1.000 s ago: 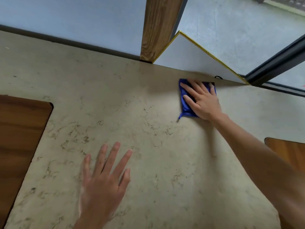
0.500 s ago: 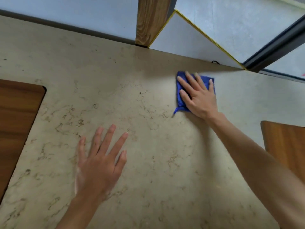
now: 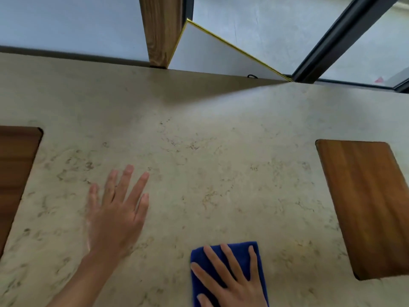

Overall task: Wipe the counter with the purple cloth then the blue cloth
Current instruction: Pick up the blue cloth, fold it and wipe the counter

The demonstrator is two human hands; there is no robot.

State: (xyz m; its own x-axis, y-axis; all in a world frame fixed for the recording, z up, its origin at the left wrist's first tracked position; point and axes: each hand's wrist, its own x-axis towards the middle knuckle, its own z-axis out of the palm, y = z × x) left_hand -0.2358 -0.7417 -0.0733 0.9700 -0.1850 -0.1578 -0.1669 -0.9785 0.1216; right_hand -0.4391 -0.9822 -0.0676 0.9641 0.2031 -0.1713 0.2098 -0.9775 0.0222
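Head camera shows the folded dark-blue cloth (image 3: 230, 258) now at the near edge of the beige marbled stone counter (image 3: 210, 156), pulled back from the far edge where it sat a second ago, so a full wiping stroke looks finished. The right hand (image 3: 232, 282) presses flat on it, fingers spread; the left hand (image 3: 117, 213) lies open, empty. One cloth shows, no purple one; two brown wooden boards (image 3: 365, 207).

The right hand (image 3: 232, 282) is dragging the blue cloth (image 3: 230, 260) from the counter's (image 3: 210, 173) far edge back to the near edge, fingers spread flat on it.
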